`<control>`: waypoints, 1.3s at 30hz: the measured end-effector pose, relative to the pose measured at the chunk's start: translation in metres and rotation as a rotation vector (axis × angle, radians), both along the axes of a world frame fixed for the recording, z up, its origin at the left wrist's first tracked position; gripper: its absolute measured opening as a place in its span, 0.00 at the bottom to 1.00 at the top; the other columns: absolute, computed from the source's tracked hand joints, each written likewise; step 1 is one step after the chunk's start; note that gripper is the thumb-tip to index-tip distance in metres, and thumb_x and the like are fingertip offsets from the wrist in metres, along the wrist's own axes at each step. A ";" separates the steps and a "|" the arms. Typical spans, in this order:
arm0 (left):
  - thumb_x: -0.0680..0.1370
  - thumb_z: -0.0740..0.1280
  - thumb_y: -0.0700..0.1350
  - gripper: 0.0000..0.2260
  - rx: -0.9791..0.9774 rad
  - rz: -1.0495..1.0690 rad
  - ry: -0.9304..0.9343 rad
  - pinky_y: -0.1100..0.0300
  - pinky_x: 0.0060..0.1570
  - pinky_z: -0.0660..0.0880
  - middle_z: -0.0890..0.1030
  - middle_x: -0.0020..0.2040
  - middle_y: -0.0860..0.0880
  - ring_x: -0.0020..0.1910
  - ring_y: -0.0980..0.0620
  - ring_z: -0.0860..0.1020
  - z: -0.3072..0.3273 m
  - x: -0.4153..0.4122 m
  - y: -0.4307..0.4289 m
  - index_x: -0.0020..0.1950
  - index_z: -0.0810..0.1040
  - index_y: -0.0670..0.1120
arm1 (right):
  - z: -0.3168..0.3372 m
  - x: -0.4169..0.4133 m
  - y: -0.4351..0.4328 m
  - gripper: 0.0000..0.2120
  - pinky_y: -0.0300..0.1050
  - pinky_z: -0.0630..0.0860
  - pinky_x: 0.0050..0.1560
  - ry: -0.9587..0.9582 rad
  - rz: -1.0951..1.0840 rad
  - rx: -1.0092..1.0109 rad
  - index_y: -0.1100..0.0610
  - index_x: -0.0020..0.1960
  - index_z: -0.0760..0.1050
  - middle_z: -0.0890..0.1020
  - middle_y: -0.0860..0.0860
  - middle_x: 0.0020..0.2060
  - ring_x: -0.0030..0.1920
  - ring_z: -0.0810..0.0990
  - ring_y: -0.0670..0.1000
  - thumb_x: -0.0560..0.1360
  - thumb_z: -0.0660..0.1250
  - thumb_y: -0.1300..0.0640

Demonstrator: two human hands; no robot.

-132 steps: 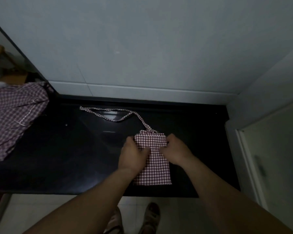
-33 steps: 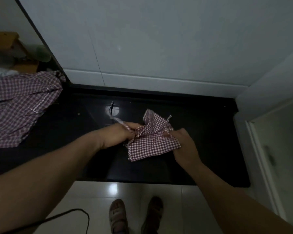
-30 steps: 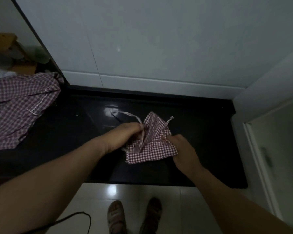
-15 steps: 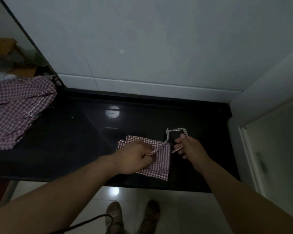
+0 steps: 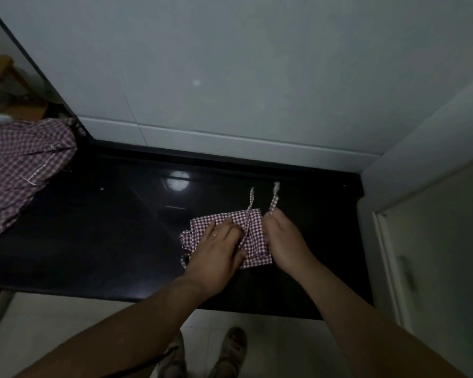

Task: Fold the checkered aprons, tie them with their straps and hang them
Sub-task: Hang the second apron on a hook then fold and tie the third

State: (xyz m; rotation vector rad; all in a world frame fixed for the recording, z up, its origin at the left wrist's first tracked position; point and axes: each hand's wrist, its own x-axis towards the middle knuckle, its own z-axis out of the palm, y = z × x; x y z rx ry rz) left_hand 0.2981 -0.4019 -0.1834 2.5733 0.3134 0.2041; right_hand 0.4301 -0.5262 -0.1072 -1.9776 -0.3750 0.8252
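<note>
One grey tiled wall [image 5: 230, 64] fills the upper part of the head view. Below it a glossy black counter [image 5: 107, 227] runs from left to right, and a round light reflection [image 5: 178, 181] shows near its back edge. A pale tiled floor [image 5: 52, 323] lies in front of the counter. A pale door [image 5: 434, 255] stands at the right.

1. Loose apron [image 5: 19, 165]: unfolded and rumpled, it lies on the far left end of the counter, well apart from both hands.
2. Folded apron [image 5: 257, 249]: a small checkered bundle that lies flat on the counter right of centre, near the front edge, between the two hands.
3. Left hand [image 5: 216, 249]: it rests palm down on the left half of the folded apron with its fingers extended and close together, and presses the cloth to the counter. Whether the thumb grips a strap cannot be told.
4. Right hand [image 5: 284, 241]: it is at the right edge of the bundle with its fingers curled, and the fingertips pinch the right strap at its base.
5. Sandals [image 5: 230, 350]: they stand on the floor below the counter edge.
6. Right strap [image 5: 274, 199]: it points away from the person, and its end lies on the counter.
7. Left strap [image 5: 251, 199]: it lies just beside the right strap. It runs back across the top of the bundle to the thumb side of the left hand.
8. Ring [image 5: 215, 235]: worn on one finger of the left hand.
</note>
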 end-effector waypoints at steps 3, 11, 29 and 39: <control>0.82 0.66 0.51 0.15 0.006 -0.005 -0.011 0.47 0.80 0.56 0.75 0.69 0.51 0.74 0.51 0.70 -0.003 0.002 0.000 0.67 0.75 0.48 | -0.009 -0.006 0.004 0.11 0.53 0.73 0.52 -0.609 0.337 -0.188 0.54 0.48 0.77 0.80 0.50 0.47 0.50 0.76 0.52 0.84 0.57 0.56; 0.79 0.61 0.47 0.12 -0.106 0.038 -0.083 0.53 0.59 0.77 0.85 0.54 0.48 0.53 0.54 0.79 0.000 0.002 0.000 0.57 0.83 0.48 | -0.016 -0.033 0.026 0.13 0.46 0.71 0.58 -0.887 0.423 -0.139 0.50 0.51 0.80 0.83 0.46 0.46 0.49 0.80 0.49 0.77 0.57 0.56; 0.76 0.66 0.59 0.23 0.223 -0.130 0.210 0.38 0.76 0.59 0.72 0.67 0.48 0.70 0.44 0.69 0.021 0.017 0.020 0.69 0.70 0.53 | -0.050 -0.012 0.010 0.09 0.54 0.81 0.54 -0.015 -0.345 -0.154 0.51 0.49 0.82 0.86 0.49 0.45 0.48 0.85 0.51 0.83 0.64 0.54; 0.74 0.60 0.49 0.06 -0.090 -0.054 0.045 0.43 0.73 0.66 0.75 0.51 0.52 0.56 0.49 0.75 0.014 0.016 0.032 0.50 0.71 0.52 | -0.054 -0.025 0.026 0.07 0.49 0.84 0.41 0.088 -0.634 -0.040 0.55 0.48 0.80 0.86 0.53 0.41 0.41 0.87 0.54 0.82 0.65 0.57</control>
